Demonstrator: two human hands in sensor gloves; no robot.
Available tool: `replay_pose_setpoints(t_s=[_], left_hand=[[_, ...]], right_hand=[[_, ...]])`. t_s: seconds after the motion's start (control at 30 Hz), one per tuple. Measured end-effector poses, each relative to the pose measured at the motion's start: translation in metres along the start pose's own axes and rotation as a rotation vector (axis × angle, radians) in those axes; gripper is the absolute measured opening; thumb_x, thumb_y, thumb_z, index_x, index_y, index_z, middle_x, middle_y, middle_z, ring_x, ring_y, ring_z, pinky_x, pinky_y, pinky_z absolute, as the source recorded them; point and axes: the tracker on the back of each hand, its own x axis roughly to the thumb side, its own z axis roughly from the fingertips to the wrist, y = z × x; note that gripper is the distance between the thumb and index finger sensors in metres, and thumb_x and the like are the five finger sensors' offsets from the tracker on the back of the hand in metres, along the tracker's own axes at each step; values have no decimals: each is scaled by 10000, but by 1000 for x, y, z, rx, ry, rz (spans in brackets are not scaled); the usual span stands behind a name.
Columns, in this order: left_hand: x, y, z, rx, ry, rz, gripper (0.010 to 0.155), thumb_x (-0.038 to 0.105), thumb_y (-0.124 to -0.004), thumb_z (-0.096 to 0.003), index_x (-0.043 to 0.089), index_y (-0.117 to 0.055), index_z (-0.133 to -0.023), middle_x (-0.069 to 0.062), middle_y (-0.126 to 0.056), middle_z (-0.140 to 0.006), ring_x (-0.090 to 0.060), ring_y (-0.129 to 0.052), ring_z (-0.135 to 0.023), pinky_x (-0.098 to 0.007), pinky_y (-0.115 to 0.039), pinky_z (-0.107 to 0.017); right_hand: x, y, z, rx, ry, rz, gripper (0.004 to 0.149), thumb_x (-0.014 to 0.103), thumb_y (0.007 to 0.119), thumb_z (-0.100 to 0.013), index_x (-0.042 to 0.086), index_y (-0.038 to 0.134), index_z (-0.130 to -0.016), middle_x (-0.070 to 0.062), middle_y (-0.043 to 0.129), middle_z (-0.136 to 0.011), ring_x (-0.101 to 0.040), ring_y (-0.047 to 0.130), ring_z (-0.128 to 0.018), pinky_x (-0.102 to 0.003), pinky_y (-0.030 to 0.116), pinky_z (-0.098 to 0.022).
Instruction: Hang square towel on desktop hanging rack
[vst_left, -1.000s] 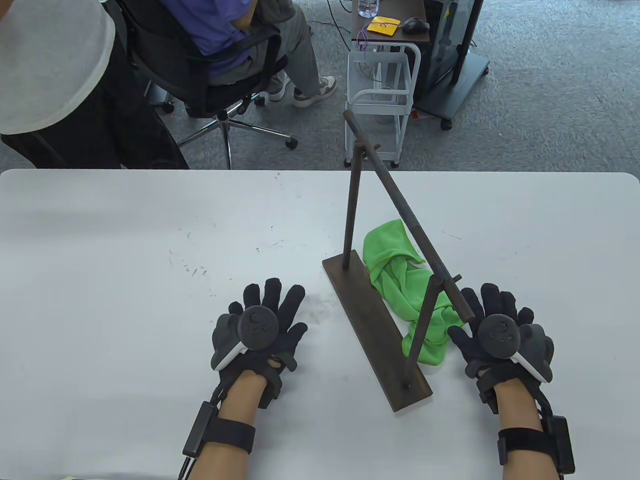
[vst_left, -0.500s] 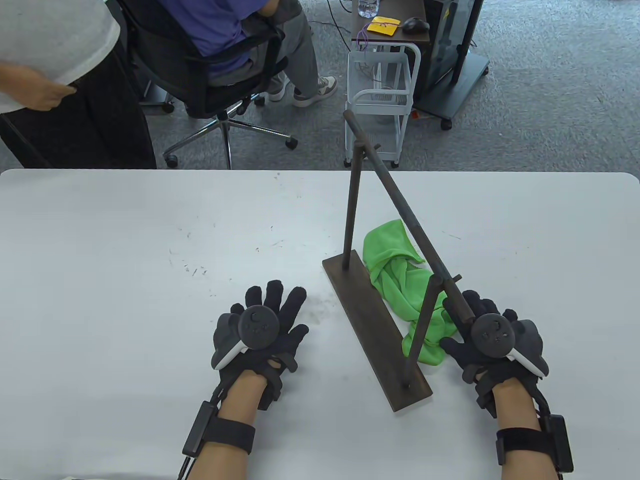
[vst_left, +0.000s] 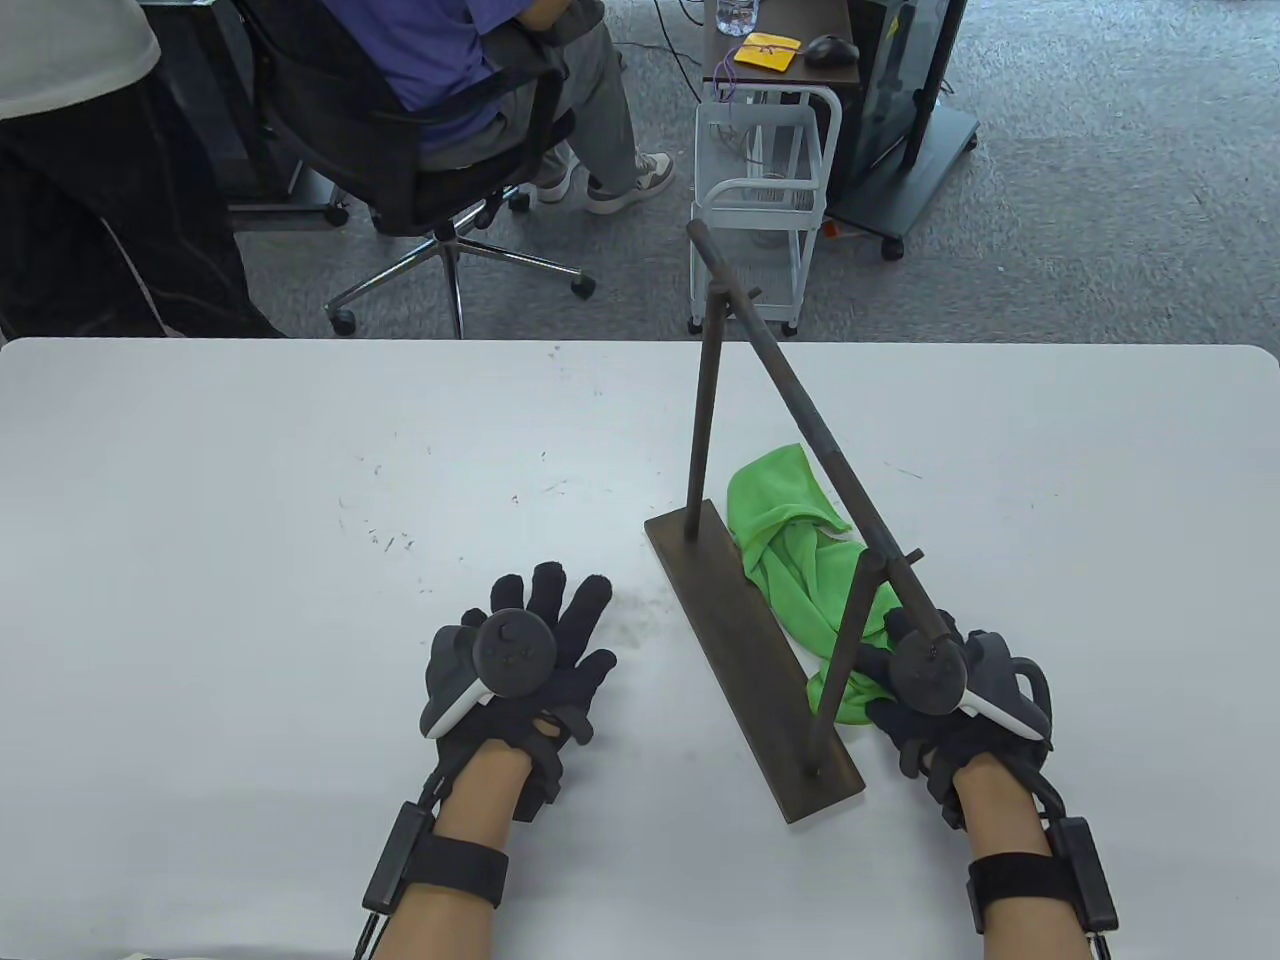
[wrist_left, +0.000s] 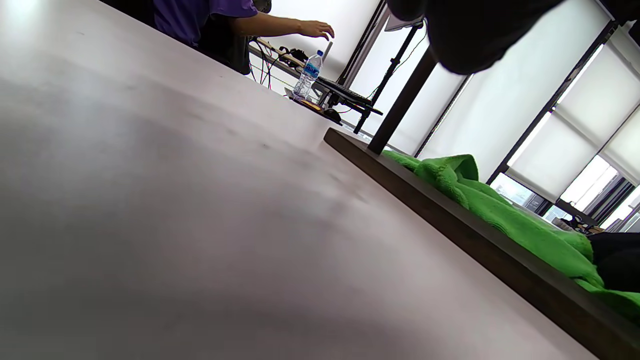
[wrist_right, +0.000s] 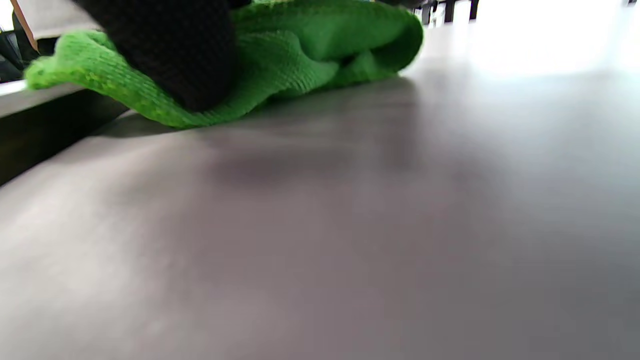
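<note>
White table (vst_left: 250, 480), right hand (vst_left: 935, 690) moved onto green towel (vst_left: 800, 570), grip unclear, left hand (vst_left: 525, 660) still flat, fingers spread

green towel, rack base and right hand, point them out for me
green towel (vst_left: 775, 495): table view, on its upper folded part.
rack base (vst_left: 735, 640): table view, on the middle of the dark plank.
right hand (vst_left: 935, 690): table view, on the glove's back beside the tracker.

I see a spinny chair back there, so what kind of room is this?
Probably an office or lab workroom: a rolling office chair on grey carpet, a small desk with a computer mouse, and big windows with blinds.
</note>
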Motion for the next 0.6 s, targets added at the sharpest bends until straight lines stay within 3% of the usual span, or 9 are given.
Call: replay_pose_setpoints(t_s=[0.2, 0.37, 0.5, 0.6], left_hand=[[2, 3, 1, 19, -10, 21, 708, 505, -752, -526, 422, -391, -1130, -56, -194, -1183, -565, -134, -1056, -733, -113, -593], [2, 5, 0, 13, -10, 43, 707, 506, -751, -528, 420, -393, -1131, -60, -195, -1183, -568, -135, -1055, -734, -113, -592], [4, 7, -1, 28, -33, 67, 708, 507, -750, -528, 417, -395, -1133, -62, -201, -1185, -569, -144, -1057, -735, -118, -594], [4, 5, -3, 10, -31, 71, 706, 506, -750, -529, 415, -397, -1134, -65, -201, -1185, -571, -144, -1056, -735, -118, -593]], right_hand=[[-9, -7, 5, -85, 6, -53, 429, 392, 832, -464, 425, 682, -865, -82, 421, -1139, -465, 406, -1023, -748, 365, -645], [-24, -23, 12, -267, 61, -210, 430, 401, 822, -459, 434, 686, -866, -82, 474, -1128, -448, 500, -1013, -736, 443, -643], [-33, -53, 22, -477, 97, -459, 427, 409, 821, -466, 430, 689, -871, -106, 521, -1105, -436, 599, -971, -717, 509, -633], [-35, -79, 24, -540, 109, -571, 422, 408, 826, -470, 419, 700, -872, -127, 565, -1082, -423, 700, -911, -704, 557, -619]])
